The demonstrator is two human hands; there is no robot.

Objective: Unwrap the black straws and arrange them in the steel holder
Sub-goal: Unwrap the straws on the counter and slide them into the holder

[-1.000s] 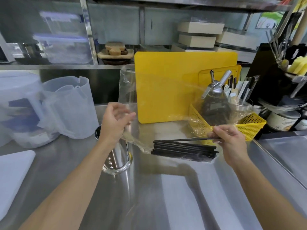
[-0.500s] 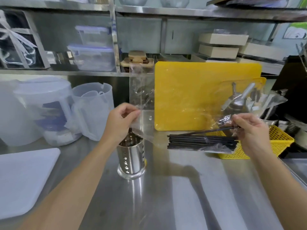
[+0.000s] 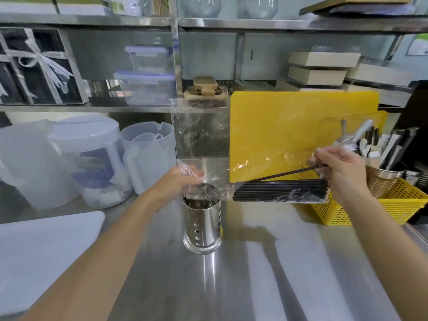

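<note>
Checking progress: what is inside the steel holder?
Inside the steel holder only darkness shows. The left hand and clear wrap cover part of its mouth, so the contents cannot be made out.

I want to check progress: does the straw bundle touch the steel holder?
Apart. The head view shows a clear gap between the bundle at its left end and the holder rim.

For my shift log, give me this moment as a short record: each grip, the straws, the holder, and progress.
perforated steel cylinder holder: upright on steel counter
left grip: holds clear plastic wrapper just above the holder's mouth
right grip: pinches right end of single thin black straw, tilted up out of the bundle
bundle of black straws: lying sideways inside the wrapper, between the hands
progress: no straw stands out of the holder
</note>
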